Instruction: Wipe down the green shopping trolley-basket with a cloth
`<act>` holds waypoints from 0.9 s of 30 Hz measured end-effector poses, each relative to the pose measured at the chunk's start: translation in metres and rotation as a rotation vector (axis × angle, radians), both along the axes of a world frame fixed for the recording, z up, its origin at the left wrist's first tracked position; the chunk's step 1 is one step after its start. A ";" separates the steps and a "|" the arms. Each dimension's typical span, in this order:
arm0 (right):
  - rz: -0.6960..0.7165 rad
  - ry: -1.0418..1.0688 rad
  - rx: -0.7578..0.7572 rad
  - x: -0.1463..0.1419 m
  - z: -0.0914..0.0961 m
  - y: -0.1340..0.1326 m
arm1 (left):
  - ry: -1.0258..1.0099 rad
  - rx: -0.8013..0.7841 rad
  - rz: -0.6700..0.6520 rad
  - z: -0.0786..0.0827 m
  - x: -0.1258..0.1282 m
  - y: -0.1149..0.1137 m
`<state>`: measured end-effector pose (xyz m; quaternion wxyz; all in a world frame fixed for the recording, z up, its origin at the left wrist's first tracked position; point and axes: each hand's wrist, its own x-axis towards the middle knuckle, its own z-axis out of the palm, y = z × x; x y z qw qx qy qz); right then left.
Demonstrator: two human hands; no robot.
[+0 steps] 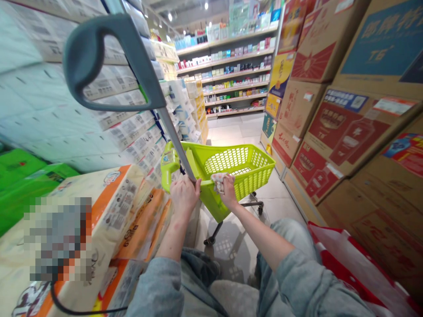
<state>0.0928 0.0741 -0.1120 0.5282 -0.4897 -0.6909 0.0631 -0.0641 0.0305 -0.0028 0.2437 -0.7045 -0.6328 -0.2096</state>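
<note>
In front of me stands a lime-green shopping cart point(214, 202) with a perforated basket on dark wheels. A grey metal pole rises from its near left side to a large grey looped handle point(155, 83). My left hand point(183, 196) is closed around the pole's lower part, close to the basket rim. A crumpled whitish cloth with a faint pattern point(218, 181) is bunched in my right hand point(228, 193), pressed against the cart's near rim. The fingertips of my right hand are partly hidden by the cloth.
Stacked cardboard cartons point(350, 127) line the right side, above a red and white bag point(350, 268). Packs of tissue paper point(122, 211) are piled at left, with a blurred-out object point(62, 240) on top. Shelves of small goods point(238, 56) stand at the back.
</note>
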 end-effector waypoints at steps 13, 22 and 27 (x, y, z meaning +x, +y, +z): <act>-0.188 -0.011 0.101 0.094 -0.046 0.030 | 0.020 -0.010 0.012 -0.001 -0.001 0.001; -0.400 0.450 -0.103 0.089 -0.081 -0.009 | 0.011 0.001 0.016 0.000 0.002 0.000; -0.383 0.578 -0.146 0.068 -0.069 0.000 | -0.001 0.002 0.020 0.000 0.003 0.000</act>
